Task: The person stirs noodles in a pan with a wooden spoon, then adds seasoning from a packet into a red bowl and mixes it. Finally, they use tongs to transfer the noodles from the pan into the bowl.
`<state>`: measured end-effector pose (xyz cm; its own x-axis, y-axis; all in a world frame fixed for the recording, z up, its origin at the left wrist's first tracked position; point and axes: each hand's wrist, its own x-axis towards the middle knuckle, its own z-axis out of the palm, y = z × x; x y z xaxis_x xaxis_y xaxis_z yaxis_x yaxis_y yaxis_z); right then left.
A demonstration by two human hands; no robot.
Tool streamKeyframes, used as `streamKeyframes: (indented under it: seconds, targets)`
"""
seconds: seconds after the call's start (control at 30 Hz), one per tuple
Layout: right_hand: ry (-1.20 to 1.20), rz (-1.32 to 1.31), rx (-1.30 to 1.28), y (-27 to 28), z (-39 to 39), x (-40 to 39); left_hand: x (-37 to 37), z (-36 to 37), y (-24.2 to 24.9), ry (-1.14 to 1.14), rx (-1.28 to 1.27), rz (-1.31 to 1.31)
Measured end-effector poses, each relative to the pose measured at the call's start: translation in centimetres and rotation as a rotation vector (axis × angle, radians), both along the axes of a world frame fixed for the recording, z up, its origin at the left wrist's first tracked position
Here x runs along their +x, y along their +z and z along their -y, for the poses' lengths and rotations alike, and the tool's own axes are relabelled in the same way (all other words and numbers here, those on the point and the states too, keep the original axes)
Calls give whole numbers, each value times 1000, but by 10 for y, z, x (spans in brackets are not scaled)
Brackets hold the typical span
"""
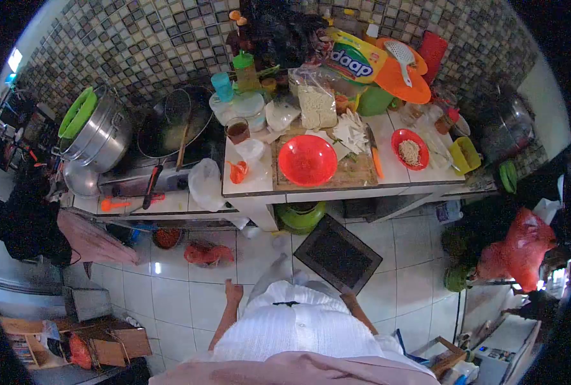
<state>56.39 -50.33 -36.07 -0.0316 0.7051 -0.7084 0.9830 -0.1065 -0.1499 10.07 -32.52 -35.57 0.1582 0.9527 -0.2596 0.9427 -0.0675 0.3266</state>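
My left hand point(233, 290) hangs over the floor beside my body, its fingers curled with nothing seen in them. On the other side, my right hand point(348, 297) is low by the lower edge of a dark framed panel point(339, 255); its fingers are hidden, and whether it touches the panel is unclear. On the counter ahead, an empty red bowl point(307, 160) rests on a wooden board point(285, 178). White sliced pieces point(349, 133) and an orange-handled knife point(376, 157) lie beside it. A smaller red bowl point(410, 149) holds pale shreds.
A wok point(175, 122) and a steel pot point(102, 131) stand at the left. Cups, jars and a clear bag point(316, 106) crowd the counter's back. Below are a green gas cylinder point(300, 219) and a red bag point(208, 253). More red bags point(518, 250) hang right.
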Motion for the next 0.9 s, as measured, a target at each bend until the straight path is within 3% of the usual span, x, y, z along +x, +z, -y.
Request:
streamKeyframes:
  seconds: [0.03, 0.1, 0.13, 0.2, 0.23, 0.3, 0.33, 0.47, 0.53, 0.57, 0.63, 0.67, 0.73, 0.77, 0.83, 0.9]
  targets:
    - [-82, -23, 15, -3, 4, -1, 5, 15, 41, -4, -214, -32]
    - [-246, -71, 50, -11, 10, -2, 13, 48, 69, 299, -110, 24]
    - [-327, -96, 67, -13, 11, -4, 12, 54, 74, 294, -109, 25]
    - [-487, -145, 101, -17, 13, -8, 3, 66, 58, 389, -500, -100]
    - [-566, -171, 118, -18, 13, -11, -32, 89, 28, 387, -498, -100]
    - [-547, -146, 153, -17, 9, -14, -30, 73, -23, -775, -468, -182]
    - [-527, -122, 186, -15, 5, -14, -31, 77, -27, -772, -469, -180]
    - [-455, -50, 288, -10, -14, -8, 16, 40, -6, -220, -195, 267]
    - [-209, -136, 227, 2, -25, -3, 29, 30, 19, -73, -118, 374]
    - [-203, -136, 228, -64, 20, 25, 40, 21, 37, -54, -125, 320]
    - [-352, -583, 340, -169, 2, 17, 57, 7, 64, -29, -130, 268]
    - [-348, -582, 338, -119, 19, 30, 63, 2, 73, 62, -146, 289]
    - [133, 39, 252, 13, -53, -8, 66, -1, 75, 156, -164, 309]
    - [136, 37, 251, 33, -64, -13, 66, -2, 74, 194, -153, 322]
    - [-687, -567, 639, 58, -83, -17, 65, -6, 69, 235, -142, 337]
    - [-805, -561, 581, 92, -129, -13, 58, -10, 50, 250, 78, 303]
